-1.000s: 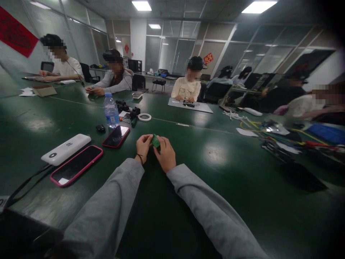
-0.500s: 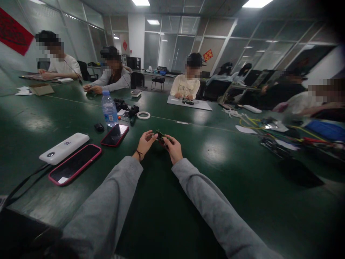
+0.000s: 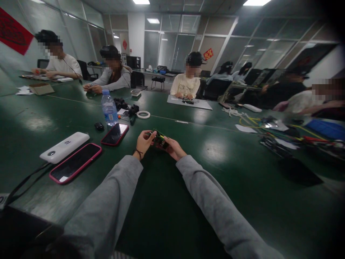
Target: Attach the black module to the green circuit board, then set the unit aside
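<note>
A small green circuit board (image 3: 160,138) with dark parts and a yellow strip is held up over the green table (image 3: 215,187), tilted down to the right. My left hand (image 3: 145,142) is closed on its left end, thumb on top. At its right end, my right hand (image 3: 174,146) pinches the edge between thumb and fingers. The fingers beneath the board are partly hidden, and its finer details are too small to make out.
To the left are a water bottle (image 3: 109,109), two red-rimmed phones (image 3: 115,135), a white power bank (image 3: 64,146) and a tape roll (image 3: 143,114). Tangled cables (image 3: 277,140) lie at the right. Co-workers sit around the table, one behind a grey mat (image 3: 201,104).
The circuit board has turned, so more of its face and the yellow strip show. My right hand has shifted slightly right and down; the left has moved slightly left.
</note>
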The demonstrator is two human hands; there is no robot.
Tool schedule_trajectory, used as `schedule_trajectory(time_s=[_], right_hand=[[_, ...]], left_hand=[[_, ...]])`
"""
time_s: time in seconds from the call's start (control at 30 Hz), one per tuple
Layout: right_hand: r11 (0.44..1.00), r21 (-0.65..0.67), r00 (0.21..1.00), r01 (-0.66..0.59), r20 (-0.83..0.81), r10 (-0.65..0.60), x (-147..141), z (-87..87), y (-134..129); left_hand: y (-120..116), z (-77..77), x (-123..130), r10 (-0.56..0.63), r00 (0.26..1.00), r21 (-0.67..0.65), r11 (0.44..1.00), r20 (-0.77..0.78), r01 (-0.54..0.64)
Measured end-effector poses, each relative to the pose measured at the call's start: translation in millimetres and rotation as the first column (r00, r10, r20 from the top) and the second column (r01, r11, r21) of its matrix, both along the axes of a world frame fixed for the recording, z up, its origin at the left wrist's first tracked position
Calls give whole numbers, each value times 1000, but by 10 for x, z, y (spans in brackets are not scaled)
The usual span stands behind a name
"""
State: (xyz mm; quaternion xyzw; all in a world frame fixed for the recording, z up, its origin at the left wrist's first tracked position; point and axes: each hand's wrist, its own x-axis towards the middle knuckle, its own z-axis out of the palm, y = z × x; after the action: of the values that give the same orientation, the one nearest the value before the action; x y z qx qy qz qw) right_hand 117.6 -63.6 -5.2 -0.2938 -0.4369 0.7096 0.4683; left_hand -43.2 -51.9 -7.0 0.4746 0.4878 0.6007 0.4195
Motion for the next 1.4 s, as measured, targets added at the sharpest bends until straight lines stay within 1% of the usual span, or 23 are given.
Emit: schedule_trajectory(time_s=[0.07,0.17,0.3,0.37,0.47,0.57,0.73,0.87,0.9,0.93,0.97,1.0,1.03,1.07,1.1,1.13,1.17,1.27,1.3,1.33,1.37,1.4], right_hand=[[996,-38,997,-78,14,78,20,5,8],[981,-90,982,-175,57,180,36,26,15],[964,-111,958,-240,132,254,50,71,7],[955,-117,950,-273,123,286,58,87,-1],[952,-115,955,-283,62,292,67,88,-7],[958,-81,961,-275,21,277,70,66,0],[966,-17,964,-259,57,260,54,41,15],[974,-12,971,-224,87,224,58,47,9],[977,-27,973,-213,79,215,64,47,9],[979,-49,977,-200,64,203,73,45,10],[980,-74,981,-183,46,187,82,42,12],[982,-96,985,-165,27,168,90,39,14],[982,-113,988,-151,15,154,96,35,18],[982,-124,990,-141,8,143,100,31,21],[982,-129,991,-134,6,136,101,28,24],[982,-131,991,-134,4,136,100,26,27],[982,-132,991,-135,2,137,97,25,30],[982,-136,992,-128,-18,127,91,28,32],[982,-142,992,-124,-25,122,93,27,33],[982,-147,993,-121,-31,118,97,23,35],[982,-149,993,-118,-36,114,104,17,39],[982,-147,993,-115,-38,110,111,8,43]], left_hand=[[-4,11,-5,40,999,-15,999,-16,-40],[-17,27,-12,58,998,-15,998,-12,-58],[-32,27,-15,57,998,-7,998,-14,-57],[-34,17,-13,57,998,11,998,-38,-56],[-31,5,-9,54,995,34,998,-79,-51],[-34,4,1,17,995,40,999,-96,-13],[-69,21,33,-58,995,67,996,-80,64],[-109,71,38,-176,984,54,983,-14,177],[-124,99,25,-147,989,53,988,2,146],[-144,133,6,-24,1000,72,997,13,23],[-168,172,-18,117,993,114,987,-5,-116],[-195,213,-45,235,971,185,957,-37,-224],[-221,251,-70,316,946,266,920,-70,-287],[-244,280,-92,349,932,331,895,-99,-300],[-259,295,-109,354,928,367,884,-118,-290],[-265,293,-121,340,931,375,887,-134,-270],[-260,274,-128,304,939,354,906,-161,-232],[-198,157,-138,146,942,196,977,-302,-88],[-170,123,-143,101,935,153,987,-341,-50],[-146,104,-149,104,929,142,988,-354,-56],[-129,103,-158,152,931,159,982,-331,-104],[-124,121,-168,215,939,179,969,-268,-170]])
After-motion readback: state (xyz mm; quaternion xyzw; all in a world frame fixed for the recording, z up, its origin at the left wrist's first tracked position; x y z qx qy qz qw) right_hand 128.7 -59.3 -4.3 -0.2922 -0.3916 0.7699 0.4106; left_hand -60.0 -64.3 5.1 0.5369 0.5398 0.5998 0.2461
